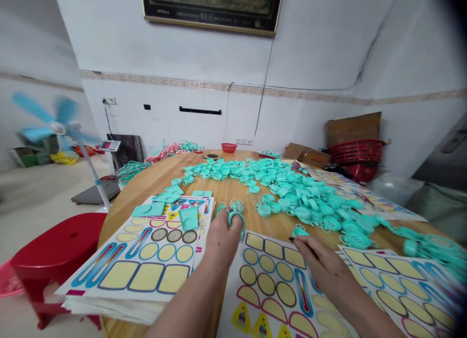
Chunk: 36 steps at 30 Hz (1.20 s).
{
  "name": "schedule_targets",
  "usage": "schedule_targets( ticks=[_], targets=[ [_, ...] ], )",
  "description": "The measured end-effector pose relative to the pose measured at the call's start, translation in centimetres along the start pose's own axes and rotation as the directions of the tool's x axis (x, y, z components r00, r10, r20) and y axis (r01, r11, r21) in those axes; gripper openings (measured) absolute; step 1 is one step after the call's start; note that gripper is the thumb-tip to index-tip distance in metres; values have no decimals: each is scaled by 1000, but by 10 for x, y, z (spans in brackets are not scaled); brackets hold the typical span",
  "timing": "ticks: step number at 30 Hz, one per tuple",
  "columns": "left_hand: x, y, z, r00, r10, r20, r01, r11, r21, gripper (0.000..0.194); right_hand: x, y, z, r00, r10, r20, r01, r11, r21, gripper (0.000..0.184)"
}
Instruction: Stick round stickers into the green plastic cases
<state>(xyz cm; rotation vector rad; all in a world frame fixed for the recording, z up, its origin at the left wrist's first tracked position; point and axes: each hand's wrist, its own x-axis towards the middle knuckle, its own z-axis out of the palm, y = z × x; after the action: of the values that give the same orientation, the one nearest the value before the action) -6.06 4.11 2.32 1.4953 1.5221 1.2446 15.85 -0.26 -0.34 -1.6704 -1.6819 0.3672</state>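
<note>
The left hand (222, 241) is curled around a mint-green plastic loop (236, 218), which rises above its knuckles near the table's middle; the back of the hand hides the fingers, so how tightly they close can't be seen. The right hand (321, 270) is partly open, with its fingers stretched out over a sticker sheet (270, 284) and reaching toward a small mint-green plastic piece (300, 232). A thin dark shape lies along the fingertips, too unclear to name, so whether this hand holds anything can't be told. A thick stack of sticker sheets (138, 260) lies to the left, with flat mint-green tabs (148, 210) on top, and another sheet (401, 289) lies to the right, cut off by the frame. A large heap of mint-green plastic pieces (292, 187) spreads across the round wooden table (153, 182). Beyond it stand a small red basket (228, 147) and, on the floor, stacked red baskets (355, 151). A red stool (54, 250) stands at the left, beside a blurred, spinning fan (58, 128).
</note>
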Motion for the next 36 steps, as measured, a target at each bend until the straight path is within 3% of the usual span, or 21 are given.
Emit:
schedule_targets(
  ticks=[3, 7, 9, 12, 15, 17, 20, 22, 23, 25, 27, 28, 29, 31, 34, 36],
  targets=[
    [8, -2, -12, 996, 27, -86, -9, 980, 200, 20, 10, 21, -15, 992, 104, -76, -104, 995, -2, 36],
    [19, -16, -14, 989, 9, -148, 26, 972, 234, 40, 25, 46, -25, 991, 101, -84, -108, 991, -84, 36],
    [24, -24, -12, 982, 32, -188, 4, 981, 193, 47, 31, 49, -23, 994, 89, -67, -96, 989, -109, 36],
    [27, -30, -8, 954, 165, -252, -145, 985, 96, 52, 40, 43, -13, 995, 73, -66, -80, 989, -123, 31],
    [20, -25, -5, 916, 275, -291, -287, 958, 1, 45, 48, 34, -5, 996, 64, -60, -69, 993, -96, 27],
    [13, -18, -1, 933, 247, -261, -284, 952, -113, 36, 52, 26, -3, 997, 59, -40, -61, 997, -56, 32],
    [1, -8, 5, 990, 102, -93, -128, 929, -348, 30, 48, 3, -5, 999, 49, -14, -49, 998, 27, 32],
    [-8, -2, 10, 990, -22, 142, 93, 850, -519, 40, 38, -22, -8, 999, 40, 29, -43, 992, 122, 31],
    [-12, 0, 13, 952, -75, 298, 238, 794, -560, 48, 31, -36, -8, 997, 33, 68, -45, 981, 189, 30],
    [-20, 4, 16, 811, -127, 571, 487, 687, -539, 62, 16, -63, -8, 967, 3, 253, -126, 873, 471, 24],
    [-26, 7, 18, 688, -79, 722, 608, 606, -514, 65, 4, -83, -6, 921, -67, 384, -182, 797, 576, 17],
    [-28, 8, 19, 665, -33, 746, 624, 573, -531, 61, 0, -88, -5, 904, -82, 420, -198, 789, 581, 15],
    [-29, 9, 20, 669, 8, 743, 623, 540, -566, 55, -2, -91, -3, 896, -83, 436, -200, 801, 564, 15],
    [-29, 10, 21, 720, 26, 693, 598, 483, -640, 41, -6, -87, -3, 913, -40, 405, -177, 857, 484, 17],
    [-24, 10, 22, 809, -52, 585, 538, 467, -702, 26, -22, -71, -9, 958, 47, 282, -123, 957, 261, 21],
    [-20, 9, 20, 852, -126, 509, 496, 505, -706, 21, -46, -60, -11, 969, 53, 243, -81, 991, 110, 22]
  ],
)
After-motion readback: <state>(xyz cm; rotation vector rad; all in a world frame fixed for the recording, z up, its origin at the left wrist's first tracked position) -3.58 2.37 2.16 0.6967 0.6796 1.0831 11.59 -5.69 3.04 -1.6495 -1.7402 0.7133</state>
